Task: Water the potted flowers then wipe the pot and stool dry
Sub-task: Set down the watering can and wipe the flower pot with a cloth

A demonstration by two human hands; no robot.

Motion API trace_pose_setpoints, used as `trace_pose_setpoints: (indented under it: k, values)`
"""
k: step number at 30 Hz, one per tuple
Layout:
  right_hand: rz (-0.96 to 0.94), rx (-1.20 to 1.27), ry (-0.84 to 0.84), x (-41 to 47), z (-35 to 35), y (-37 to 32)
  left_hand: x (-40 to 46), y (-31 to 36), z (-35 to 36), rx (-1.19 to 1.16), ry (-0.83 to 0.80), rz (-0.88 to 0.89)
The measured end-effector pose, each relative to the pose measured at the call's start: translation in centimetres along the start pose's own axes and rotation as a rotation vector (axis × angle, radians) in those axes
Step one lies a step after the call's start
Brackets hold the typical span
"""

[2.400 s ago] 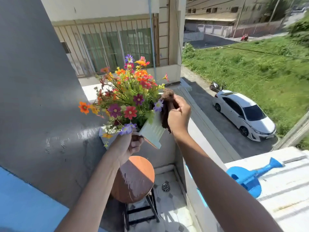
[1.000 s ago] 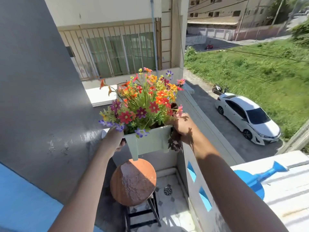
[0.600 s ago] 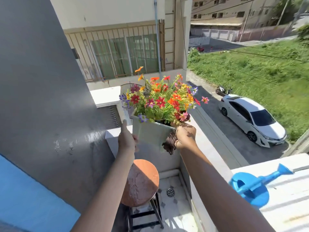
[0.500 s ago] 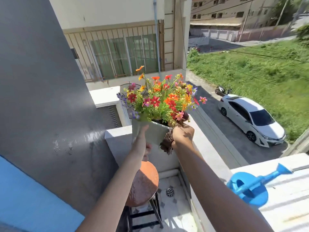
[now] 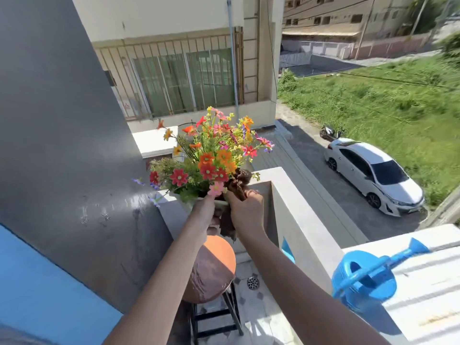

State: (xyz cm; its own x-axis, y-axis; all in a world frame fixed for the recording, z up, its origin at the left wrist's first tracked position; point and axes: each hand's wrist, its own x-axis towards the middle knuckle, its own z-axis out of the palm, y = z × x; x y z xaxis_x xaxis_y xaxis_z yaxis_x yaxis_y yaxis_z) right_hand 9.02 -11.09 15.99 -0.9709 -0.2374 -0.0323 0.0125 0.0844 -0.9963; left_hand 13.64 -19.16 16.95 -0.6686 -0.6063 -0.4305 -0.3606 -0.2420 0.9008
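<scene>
A bunch of colourful flowers stands in a pale green pot held up in the air over the round orange stool. The pot is mostly hidden behind both hands. My left hand grips the pot from below and at its near side. My right hand holds a dark brown cloth against the pot's right side; the cloth bunches above my fingers and hangs below them. The stool seat looks wet and patchy.
A blue watering can sits on the white ledge at the right. A low white balcony wall runs just right of the pot, a grey wall stands at the left. Tiled floor with a drain lies below.
The pot has been turned and tilted away from me, with the flowers now leaning outward. My left hand moved under the pot and close to my right hand, which keeps rubbing with the cloth.
</scene>
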Motion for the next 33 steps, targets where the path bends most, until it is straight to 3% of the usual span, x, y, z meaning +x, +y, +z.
trace_pose_setpoints:
  k: [8,13,18,21,26,30,33]
  values:
    - [-0.394,-0.037,-0.168,-2.2,-0.5,1.0,-0.4,0.9,-2.7,-0.137,-0.031,-0.006]
    - [-0.489,-0.108,0.036,0.7,-0.5,1.6,0.0,-0.2,-3.7,-0.282,-0.117,-0.063]
    - [-0.371,-0.025,0.155,6.3,-1.2,-1.2,-1.2,-1.0,-3.2,-0.327,-0.181,-0.067]
    - [-0.388,-0.147,0.120,7.1,-0.2,-1.8,-1.2,-1.0,-2.8,-0.395,-0.191,-0.087]
    - [-0.663,-0.158,0.000,1.5,0.8,0.5,-0.7,-0.2,-2.6,-0.506,-0.159,-0.056]
    - [-0.735,-0.200,-0.077,-2.1,0.3,4.1,0.1,0.1,-3.5,-0.485,-0.169,-0.009]
    - [-0.714,-0.203,-0.051,-0.2,0.2,3.3,0.0,0.0,-3.6,-0.455,-0.202,-0.031]
